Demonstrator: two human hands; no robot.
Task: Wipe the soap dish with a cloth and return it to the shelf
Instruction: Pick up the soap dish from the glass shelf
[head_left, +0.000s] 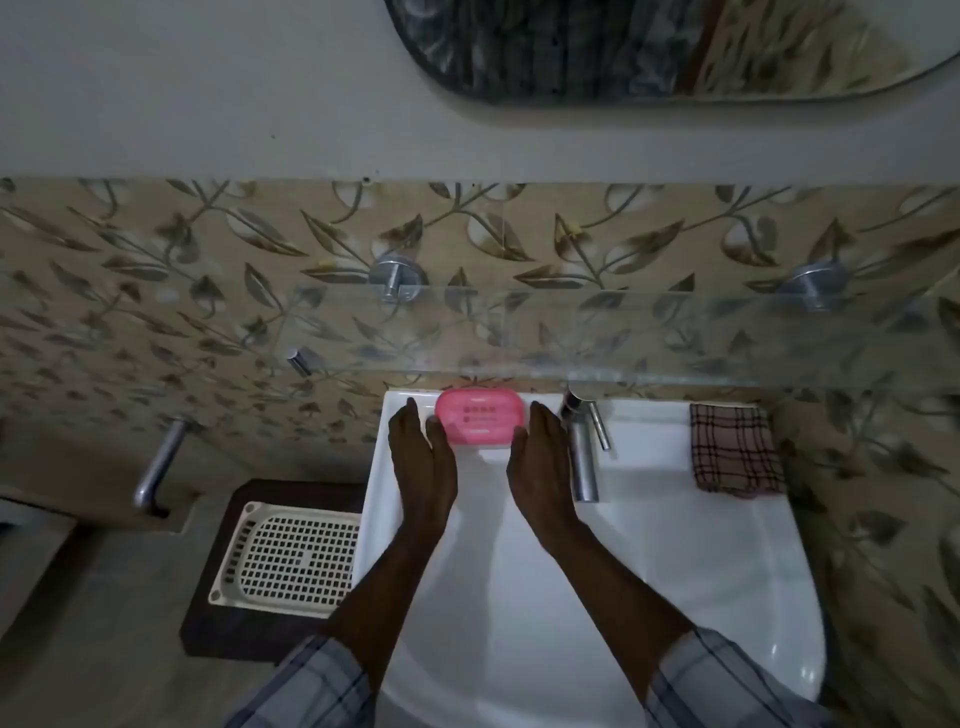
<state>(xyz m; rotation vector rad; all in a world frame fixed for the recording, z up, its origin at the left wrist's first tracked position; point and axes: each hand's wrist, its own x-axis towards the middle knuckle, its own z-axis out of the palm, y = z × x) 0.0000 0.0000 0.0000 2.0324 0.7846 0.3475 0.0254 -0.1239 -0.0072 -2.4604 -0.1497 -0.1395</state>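
A pink oval soap dish (479, 423) with its lid on rests on the back ledge of the white sink (685, 571), just below the front edge of the glass shelf (675, 338). My left hand (418, 457) lies flat to the left of the dish, thumb against its left end. My right hand (543, 457) lies flat to its right, thumb at the right end. Neither hand's fingers wrap the dish. A brown checked cloth (735, 447), folded, sits on the sink's back right corner, away from both hands.
A chrome tap (584, 452) stands just right of my right hand. Two chrome brackets hold the glass shelf to the leaf-patterned wall. A white perforated basket (291, 556) sits on a dark stand left of the sink. A mirror (649, 41) hangs above.
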